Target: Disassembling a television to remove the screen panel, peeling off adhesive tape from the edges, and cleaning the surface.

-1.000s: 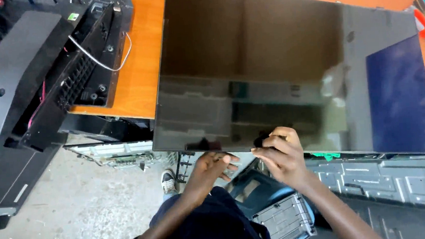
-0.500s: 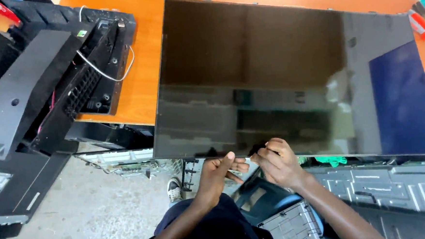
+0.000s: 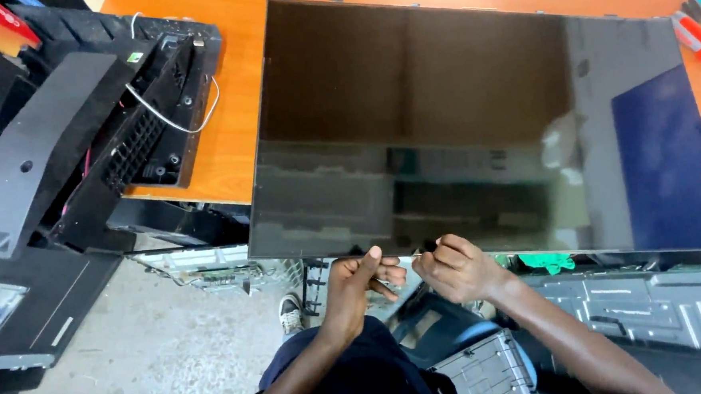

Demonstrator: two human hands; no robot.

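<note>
A large dark display panel (image 3: 475,126) lies flat on the orange table (image 3: 233,83), its near edge overhanging. Both the left hand (image 3: 359,280) and right hand (image 3: 454,267) pinch something small at that edge; what it is cannot be told.

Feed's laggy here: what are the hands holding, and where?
Both the left hand and right hand pinch the near bottom edge of the dark screen panel.

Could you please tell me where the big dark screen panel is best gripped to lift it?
Probably by its near long edge, which overhangs the orange table, coming from below where the left hand and right hand are; the glossy screen panel lies flat, offering no handle.
</note>
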